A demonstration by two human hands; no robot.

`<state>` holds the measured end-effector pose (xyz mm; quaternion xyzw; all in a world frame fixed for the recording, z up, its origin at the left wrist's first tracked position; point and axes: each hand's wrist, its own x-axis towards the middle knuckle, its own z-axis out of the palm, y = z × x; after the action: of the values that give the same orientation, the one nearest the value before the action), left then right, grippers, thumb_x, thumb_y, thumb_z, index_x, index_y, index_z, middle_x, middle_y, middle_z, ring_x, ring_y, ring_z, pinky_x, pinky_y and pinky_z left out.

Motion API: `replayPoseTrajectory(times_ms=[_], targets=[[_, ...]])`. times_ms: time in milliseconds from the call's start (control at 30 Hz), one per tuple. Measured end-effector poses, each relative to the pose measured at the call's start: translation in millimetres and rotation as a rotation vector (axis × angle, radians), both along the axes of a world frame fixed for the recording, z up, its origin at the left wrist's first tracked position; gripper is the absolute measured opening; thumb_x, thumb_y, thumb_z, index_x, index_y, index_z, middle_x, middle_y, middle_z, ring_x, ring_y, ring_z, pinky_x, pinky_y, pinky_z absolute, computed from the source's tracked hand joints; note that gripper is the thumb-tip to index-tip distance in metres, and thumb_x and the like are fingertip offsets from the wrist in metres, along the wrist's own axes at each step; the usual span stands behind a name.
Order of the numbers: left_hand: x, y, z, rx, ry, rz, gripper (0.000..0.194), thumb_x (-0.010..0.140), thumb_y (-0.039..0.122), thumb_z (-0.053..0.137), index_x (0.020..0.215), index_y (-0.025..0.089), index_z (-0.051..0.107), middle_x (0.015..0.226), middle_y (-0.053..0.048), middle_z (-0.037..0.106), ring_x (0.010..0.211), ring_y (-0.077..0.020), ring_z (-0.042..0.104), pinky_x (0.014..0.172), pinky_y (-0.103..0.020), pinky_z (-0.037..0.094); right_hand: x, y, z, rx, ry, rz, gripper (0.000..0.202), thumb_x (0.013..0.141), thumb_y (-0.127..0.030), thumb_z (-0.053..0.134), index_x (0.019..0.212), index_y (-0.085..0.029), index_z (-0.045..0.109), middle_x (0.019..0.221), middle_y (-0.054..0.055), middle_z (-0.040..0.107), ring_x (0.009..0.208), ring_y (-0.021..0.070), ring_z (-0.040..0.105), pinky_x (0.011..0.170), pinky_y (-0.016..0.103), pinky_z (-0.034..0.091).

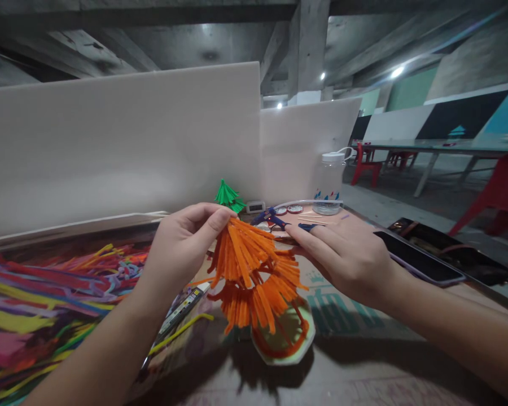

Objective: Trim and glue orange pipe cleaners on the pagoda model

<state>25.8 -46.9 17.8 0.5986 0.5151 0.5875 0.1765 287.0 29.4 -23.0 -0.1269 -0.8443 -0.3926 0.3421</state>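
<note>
My left hand (190,237) pinches the tip of an orange pipe-cleaner tree (248,254) between thumb and fingers. Two fringed tiers show on this tree, tilted above a pale octagonal base (283,338) edged with an orange pipe cleaner. To the right of the tree, my right hand (342,256) is closed at a blue glue gun (275,217), its index finger on the gun's near side. A small red light glows on the gun, and a long clear glue stick (309,202) extends to the right behind it. The right thumb is partly hidden.
Loose coloured pipe cleaners (68,287) cover the left side. A utility knife (182,310) lies by my left wrist. Behind stand a green pipe-cleaner tree (228,194), a clear bottle (330,183) and white boards (122,141). A phone (419,259) lies right.
</note>
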Motion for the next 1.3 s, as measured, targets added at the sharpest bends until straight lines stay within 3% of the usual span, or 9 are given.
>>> replayPoseTrajectory(times_ms=[133,433,633,733,867,1067,1300], targets=[[-0.5,-1.4,-0.6,-0.041,-0.016,0.015,0.038,0.08,0.056,0.07,0.087,0.019,0.074,0.077,-0.003,0.072,0.064,-0.0147,0.065,0.046,-0.018,0.052,-0.8,1.3,0.5,0.012,-0.009,0.004,0.04,0.095,-0.015,0.059,0.134,-0.008,0.053,0.091,0.009,0.074,0.078,0.0215,0.062,0.072,0.037,0.045],[-1.9,-0.2,-1.0,-0.019,0.008,0.009,0.036,0.081,0.054,0.07,0.086,0.019,0.074,0.077,-0.003,0.072,0.064,-0.0146,0.066,0.051,-0.02,0.055,-0.3,-0.6,1.1,-0.039,0.0,0.02,0.038,0.097,-0.017,0.057,0.134,-0.014,0.054,0.089,0.007,0.074,0.079,0.0201,0.064,0.067,0.034,0.044],[-2.5,1.3,-0.4,-0.012,0.006,0.011,0.035,0.081,0.054,0.07,0.086,0.019,0.074,0.078,-0.003,0.073,0.065,-0.0155,0.067,0.051,-0.021,0.054,-1.2,0.3,0.7,-0.111,0.041,0.052,0.046,0.097,-0.023,0.057,0.141,-0.012,0.049,0.1,0.013,0.075,0.093,0.025,0.067,0.079,0.038,0.05],[-2.3,1.2,0.3,0.007,0.002,0.023,0.033,0.081,0.052,0.07,0.084,0.019,0.074,0.079,-0.004,0.074,0.063,-0.015,0.066,0.053,-0.022,0.054,-0.2,1.0,-0.9,-0.126,0.035,0.031,0.045,0.098,-0.021,0.055,0.142,-0.014,0.049,0.099,0.012,0.075,0.09,0.0236,0.068,0.079,0.037,0.051],[-2.3,0.3,0.9,-0.023,-0.024,0.004,0.033,0.08,0.053,0.071,0.083,0.02,0.074,0.078,-0.003,0.074,0.063,-0.0155,0.066,0.051,-0.022,0.054,1.1,0.8,-2.1,-0.094,0.02,0.009,0.044,0.097,-0.018,0.056,0.141,-0.015,0.051,0.096,0.01,0.075,0.087,0.0219,0.067,0.076,0.035,0.05],[-3.2,0.8,1.3,-0.017,-0.003,-0.013,0.032,0.08,0.051,0.072,0.083,0.019,0.074,0.079,-0.003,0.074,0.065,-0.0149,0.067,0.056,-0.022,0.055,-0.4,-1.7,0.5,0.001,0.006,0.009,0.045,0.094,-0.015,0.061,0.138,-0.008,0.052,0.091,0.009,0.074,0.082,0.0223,0.065,0.074,0.037,0.048],[-4.0,3.3,0.4,-0.018,0.003,-0.012,0.032,0.081,0.051,0.071,0.083,0.019,0.074,0.079,-0.004,0.074,0.065,-0.0154,0.067,0.055,-0.022,0.054,0.5,-2.3,1.7,-0.011,-0.016,0.02,0.044,0.094,-0.013,0.059,0.138,-0.009,0.053,0.093,0.01,0.075,0.088,0.0241,0.067,0.074,0.037,0.047]])
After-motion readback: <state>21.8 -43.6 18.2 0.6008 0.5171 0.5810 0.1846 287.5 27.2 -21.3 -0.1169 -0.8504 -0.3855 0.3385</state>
